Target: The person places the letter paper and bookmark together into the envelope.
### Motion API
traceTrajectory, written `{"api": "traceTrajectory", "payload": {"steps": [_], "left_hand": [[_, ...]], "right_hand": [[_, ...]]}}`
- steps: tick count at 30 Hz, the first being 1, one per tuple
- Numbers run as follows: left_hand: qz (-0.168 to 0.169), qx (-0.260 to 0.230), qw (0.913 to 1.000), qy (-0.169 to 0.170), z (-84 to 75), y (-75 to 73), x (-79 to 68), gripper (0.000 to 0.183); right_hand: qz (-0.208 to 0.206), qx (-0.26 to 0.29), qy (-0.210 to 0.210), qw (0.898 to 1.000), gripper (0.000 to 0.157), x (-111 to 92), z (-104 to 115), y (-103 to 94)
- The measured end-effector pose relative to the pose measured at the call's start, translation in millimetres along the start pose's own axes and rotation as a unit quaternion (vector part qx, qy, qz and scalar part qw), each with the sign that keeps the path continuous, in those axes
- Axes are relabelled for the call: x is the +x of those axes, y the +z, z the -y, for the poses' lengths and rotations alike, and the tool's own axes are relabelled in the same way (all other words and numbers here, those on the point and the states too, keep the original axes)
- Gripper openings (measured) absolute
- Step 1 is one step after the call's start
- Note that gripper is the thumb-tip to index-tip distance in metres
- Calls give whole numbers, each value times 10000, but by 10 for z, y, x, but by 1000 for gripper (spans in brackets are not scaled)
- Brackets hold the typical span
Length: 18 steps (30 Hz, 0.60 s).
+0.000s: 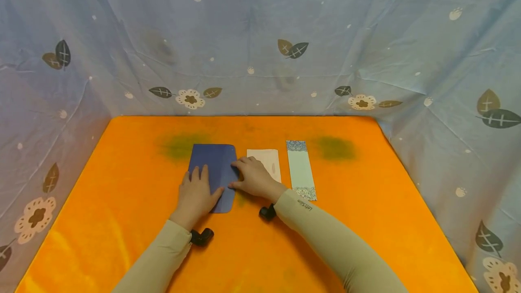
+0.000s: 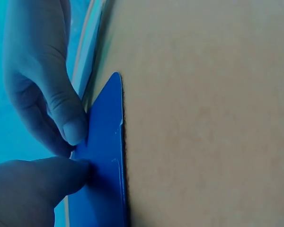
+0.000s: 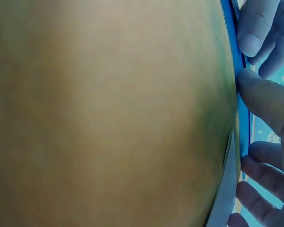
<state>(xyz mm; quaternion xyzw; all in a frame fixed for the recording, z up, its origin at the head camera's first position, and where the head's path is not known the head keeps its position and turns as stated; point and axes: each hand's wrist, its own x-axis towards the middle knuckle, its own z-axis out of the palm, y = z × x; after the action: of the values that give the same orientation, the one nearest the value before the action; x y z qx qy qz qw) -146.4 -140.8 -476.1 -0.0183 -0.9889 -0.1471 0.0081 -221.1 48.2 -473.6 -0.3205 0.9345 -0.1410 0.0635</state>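
A pale blue patterned curtain [image 1: 252, 21] surrounds an orange-covered table [image 1: 366, 180] in front of you. The blue folder [image 1: 219, 171] lies flat, left of the table's middle. Your left hand [image 1: 195, 196] rests on it, fingers spread and gripping nothing, probably to steady it. Your right hand [image 1: 257, 177] touches its right edge, thumb and fingertips parted, with no pinch visible, perhaps to square that edge. The folder lies beneath your left fingers and against your right fingertips. To the right lie a pale green strip [image 1: 300, 171] and, partly under your right hand, a whitish card [image 1: 269, 161].
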Motion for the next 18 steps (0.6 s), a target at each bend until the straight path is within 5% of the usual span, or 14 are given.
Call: {"api": "traceTrajectory", "payload": {"steps": [10,18], "left_hand": [[-58,237,9994,247,-30,-39,23,78],[304,-145,9993,135,-43,-90,36,72]], "right_hand": [[-49,12,2,10000,71,-8,14,-30],[-26,61,28,10000,72,0,20,2]]}}
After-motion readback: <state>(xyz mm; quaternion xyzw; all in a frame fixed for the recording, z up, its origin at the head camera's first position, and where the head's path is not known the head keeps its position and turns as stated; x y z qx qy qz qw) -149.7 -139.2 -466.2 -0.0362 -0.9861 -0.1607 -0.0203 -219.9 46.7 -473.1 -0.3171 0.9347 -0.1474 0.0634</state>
